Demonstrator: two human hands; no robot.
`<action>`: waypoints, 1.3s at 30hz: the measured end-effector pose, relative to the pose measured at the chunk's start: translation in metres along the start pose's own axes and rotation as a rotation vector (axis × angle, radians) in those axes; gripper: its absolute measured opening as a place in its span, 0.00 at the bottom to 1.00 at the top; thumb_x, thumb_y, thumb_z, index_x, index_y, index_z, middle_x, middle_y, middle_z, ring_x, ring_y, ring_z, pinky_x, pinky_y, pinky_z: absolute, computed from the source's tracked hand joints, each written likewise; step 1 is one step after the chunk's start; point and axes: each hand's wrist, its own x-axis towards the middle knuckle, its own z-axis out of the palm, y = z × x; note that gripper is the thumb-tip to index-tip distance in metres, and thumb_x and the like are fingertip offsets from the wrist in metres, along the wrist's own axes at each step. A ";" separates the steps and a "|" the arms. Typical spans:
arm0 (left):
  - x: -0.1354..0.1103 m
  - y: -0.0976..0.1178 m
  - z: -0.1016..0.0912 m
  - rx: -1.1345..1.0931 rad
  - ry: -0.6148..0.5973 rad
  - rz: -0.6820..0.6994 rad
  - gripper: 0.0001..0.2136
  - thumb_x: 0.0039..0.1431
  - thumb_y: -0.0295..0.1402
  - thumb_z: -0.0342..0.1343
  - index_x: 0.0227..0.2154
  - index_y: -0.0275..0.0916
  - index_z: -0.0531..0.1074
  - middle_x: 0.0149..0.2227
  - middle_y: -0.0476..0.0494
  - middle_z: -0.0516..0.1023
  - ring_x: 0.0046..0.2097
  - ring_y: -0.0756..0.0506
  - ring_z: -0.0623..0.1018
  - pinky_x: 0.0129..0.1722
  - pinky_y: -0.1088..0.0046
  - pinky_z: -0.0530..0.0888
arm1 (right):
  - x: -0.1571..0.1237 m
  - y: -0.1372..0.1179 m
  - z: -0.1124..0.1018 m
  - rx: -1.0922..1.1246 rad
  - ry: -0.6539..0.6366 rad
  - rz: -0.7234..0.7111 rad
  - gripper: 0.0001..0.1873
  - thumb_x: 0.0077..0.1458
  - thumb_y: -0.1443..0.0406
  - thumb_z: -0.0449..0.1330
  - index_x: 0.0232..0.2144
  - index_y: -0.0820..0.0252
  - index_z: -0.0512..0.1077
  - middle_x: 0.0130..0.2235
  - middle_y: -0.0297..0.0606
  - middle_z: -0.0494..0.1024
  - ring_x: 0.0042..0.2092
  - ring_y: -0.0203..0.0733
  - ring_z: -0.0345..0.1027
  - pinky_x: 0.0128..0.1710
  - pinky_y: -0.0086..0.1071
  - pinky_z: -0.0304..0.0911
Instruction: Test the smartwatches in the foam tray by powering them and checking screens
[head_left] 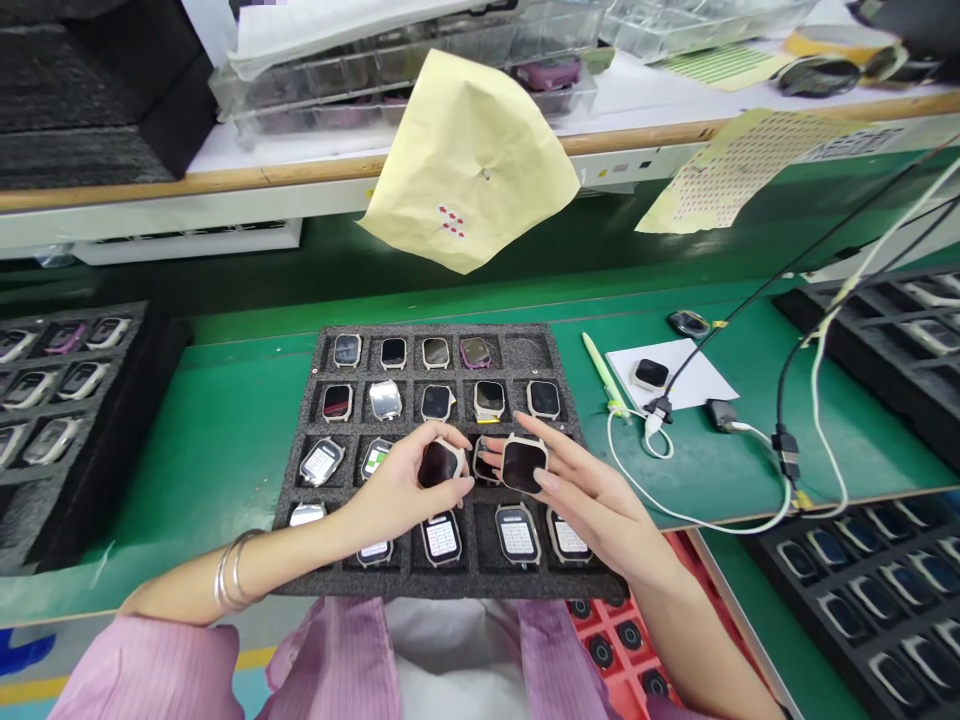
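My left hand [420, 478] is closed around a smartwatch case [441, 463] with a dark screen and pale frame. In my right hand [581, 480], pinched between thumb and fingers, is a second watch case [523, 464], also dark-screened with a light frame. Both are held above a black foam tray [465, 530] whose compartments hold several strapless watch cases. In the front rows some screens are lit white, such as the watch case [517, 534] below my right hand. Back-row screens look mostly dark, and one watch case [475, 352] has a purple frame. My hands hide parts of the third row.
More foam trays of watches stand at left [67, 480] and lower right [862, 590]. Right of the main tray lie a green pen-like tool [600, 362], a watch on white paper [694, 375] and a looping white cable [697, 517]. A yellow sheet [465, 170] hangs from the shelf.
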 end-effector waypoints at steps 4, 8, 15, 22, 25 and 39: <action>-0.002 0.004 0.000 0.136 0.010 0.010 0.11 0.48 0.21 0.54 0.35 0.39 0.64 0.29 0.53 0.66 0.30 0.51 0.66 0.31 0.75 0.64 | 0.001 0.001 0.000 0.025 -0.002 -0.019 0.24 0.54 0.62 0.67 0.54 0.52 0.70 0.49 0.44 0.79 0.52 0.52 0.73 0.56 0.49 0.63; -0.004 0.004 0.001 0.198 -0.008 0.025 0.12 0.44 0.20 0.52 0.32 0.39 0.62 0.29 0.53 0.65 0.32 0.50 0.66 0.33 0.74 0.63 | 0.001 0.000 -0.004 0.028 0.025 -0.040 0.19 0.47 0.64 0.71 0.43 0.55 0.77 0.42 0.44 0.82 0.47 0.53 0.76 0.51 0.46 0.68; -0.004 0.003 0.003 0.188 -0.013 0.066 0.11 0.48 0.22 0.54 0.34 0.40 0.62 0.33 0.51 0.66 0.35 0.49 0.67 0.36 0.73 0.64 | 0.000 -0.003 -0.003 0.031 0.022 -0.048 0.19 0.47 0.65 0.71 0.44 0.54 0.78 0.42 0.43 0.82 0.46 0.48 0.76 0.47 0.39 0.70; -0.003 0.002 0.001 0.203 -0.027 0.059 0.11 0.46 0.21 0.51 0.32 0.40 0.61 0.31 0.52 0.65 0.32 0.50 0.65 0.34 0.74 0.63 | 0.002 -0.002 -0.003 0.030 0.071 -0.049 0.19 0.43 0.65 0.73 0.41 0.55 0.79 0.42 0.44 0.82 0.44 0.51 0.76 0.47 0.42 0.71; -0.003 0.002 0.001 0.197 -0.010 0.069 0.11 0.47 0.22 0.53 0.33 0.40 0.62 0.32 0.51 0.65 0.34 0.49 0.65 0.36 0.74 0.63 | 0.003 -0.001 -0.004 0.015 0.045 -0.067 0.18 0.45 0.64 0.72 0.41 0.54 0.78 0.41 0.43 0.82 0.44 0.50 0.76 0.47 0.42 0.70; -0.005 0.006 0.001 0.226 0.002 0.054 0.11 0.48 0.21 0.52 0.34 0.40 0.61 0.30 0.54 0.62 0.31 0.51 0.63 0.32 0.75 0.61 | 0.003 -0.003 -0.005 0.011 -0.005 -0.113 0.16 0.47 0.65 0.71 0.41 0.52 0.79 0.42 0.40 0.78 0.44 0.46 0.73 0.46 0.38 0.68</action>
